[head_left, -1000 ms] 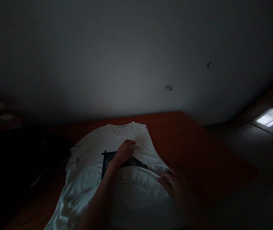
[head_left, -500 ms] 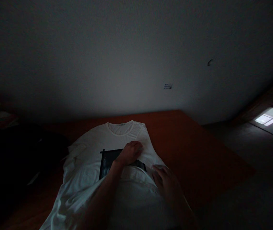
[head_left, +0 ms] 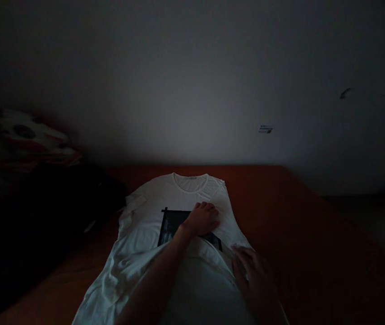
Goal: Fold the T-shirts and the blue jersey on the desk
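A white T-shirt [head_left: 152, 194] lies spread on a reddish-brown wooden surface, its round neck at the far end. A dark rectangular print [head_left: 174, 223] marks its chest. Across the print's right part rests my left hand [head_left: 202, 219], its fingers lying over the cloth and slightly bent. My right hand [head_left: 253, 271] touches the shirt's right edge with fingers stretched and the thumb apart. Between the hands and my body, a raised fold of the shirt covers the print's lower part. Dim light hides details of the right fingertips.
Dark cloth [head_left: 60, 212] is heaped on the left side. Behind it is a white and red patterned bundle [head_left: 30, 135]. A pale wall [head_left: 179, 90] rises behind the wooden surface [head_left: 267, 194], bearing a small label [head_left: 265, 129] and a hook-like mark [head_left: 346, 93].
My view has turned to the left, so the shirt and both hands appear farther right. The hands keep nearly the same places on the shirt, and more of the left-hand bundle shows.
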Available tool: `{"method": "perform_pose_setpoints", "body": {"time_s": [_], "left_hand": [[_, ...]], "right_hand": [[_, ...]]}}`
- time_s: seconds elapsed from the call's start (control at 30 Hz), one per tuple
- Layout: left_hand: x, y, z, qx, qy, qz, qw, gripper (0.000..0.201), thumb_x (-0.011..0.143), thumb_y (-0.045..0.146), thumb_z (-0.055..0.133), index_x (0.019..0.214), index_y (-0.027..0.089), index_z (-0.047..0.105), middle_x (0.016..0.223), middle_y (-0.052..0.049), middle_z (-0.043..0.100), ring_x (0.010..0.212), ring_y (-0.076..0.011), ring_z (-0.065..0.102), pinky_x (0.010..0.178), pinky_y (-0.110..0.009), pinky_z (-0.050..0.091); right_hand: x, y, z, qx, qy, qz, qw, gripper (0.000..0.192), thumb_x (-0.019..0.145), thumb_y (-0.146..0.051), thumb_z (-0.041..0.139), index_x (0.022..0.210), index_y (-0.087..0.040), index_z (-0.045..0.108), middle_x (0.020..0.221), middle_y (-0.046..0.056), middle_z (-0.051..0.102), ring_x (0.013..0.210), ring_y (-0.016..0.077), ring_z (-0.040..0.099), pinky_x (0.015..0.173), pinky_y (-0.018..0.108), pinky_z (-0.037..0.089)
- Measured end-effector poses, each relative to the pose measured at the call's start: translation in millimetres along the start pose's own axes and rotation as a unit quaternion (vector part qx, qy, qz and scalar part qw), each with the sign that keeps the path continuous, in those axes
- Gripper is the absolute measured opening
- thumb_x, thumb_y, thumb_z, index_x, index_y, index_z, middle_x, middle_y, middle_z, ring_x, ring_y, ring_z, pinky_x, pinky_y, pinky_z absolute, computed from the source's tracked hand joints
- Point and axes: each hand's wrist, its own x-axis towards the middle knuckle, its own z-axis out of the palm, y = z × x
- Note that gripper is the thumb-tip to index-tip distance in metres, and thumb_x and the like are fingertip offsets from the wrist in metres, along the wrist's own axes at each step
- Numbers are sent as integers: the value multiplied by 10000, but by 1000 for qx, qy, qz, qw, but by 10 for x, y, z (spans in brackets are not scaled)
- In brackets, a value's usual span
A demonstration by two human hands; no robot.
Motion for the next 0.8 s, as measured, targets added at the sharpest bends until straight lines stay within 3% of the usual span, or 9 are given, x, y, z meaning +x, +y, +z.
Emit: {"method": "perform_pose_setpoints", "body": {"time_s": [0.17,0.33,0.47,0.63,0.7,0.8], "left_hand": [[-16,-73,-146,-16,3,-59,998,314,917,354,630,1197,214,656,1256,-118,647,1137,-294,603,982,-460,490],[-303,-85,-394,-84,77,-82,990,308,927,354,614,1205,230,664,1243,-95,657,1132,-247,631,1033,-403,482],[-897,-333,-598,-41,97,-159,982,289,909,377,631,1145,221,689,1166,-89,681,1085,-238,650,1007,-370,496],[-1759,-1010,-879,43,122,-306,943,381,937,386,553,1262,197,616,1303,-112,645,1226,-242,594,1082,-398,444],[-2065,-1229,-979,57,123,-335,932,389,940,366,522,1269,178,612,1336,-139,639,1260,-255,582,1098,-411,428],[-2455,-1384,-1043,68,128,-362,921,353,927,359,514,1198,184,658,1323,-147,663,1278,-263,581,1111,-404,411]], "right_hand": [[-13,58,22,3,-22,-9,1000,361,998,-456,473,1205,-246,681,1227,126,691,1114,290,657,935,470,514],[-1,62,66,31,-5,-3,999,428,1001,-505,426,1227,-207,634,1265,150,692,1142,294,657,964,481,506],[-7,91,96,54,-2,8,999,449,989,-535,411,1193,-210,644,1226,154,702,1099,316,671,929,500,519],[-15,221,190,65,12,-17,998,434,961,-542,436,1088,-215,693,1176,142,723,1047,318,697,894,481,540],[-8,279,229,62,24,-28,997,428,945,-540,456,1053,-208,705,1132,140,738,1002,311,711,861,461,553],[10,329,251,55,32,-44,997,407,920,-536,481,1020,-219,715,1080,134,752,940,303,724,826,448,565]]}}
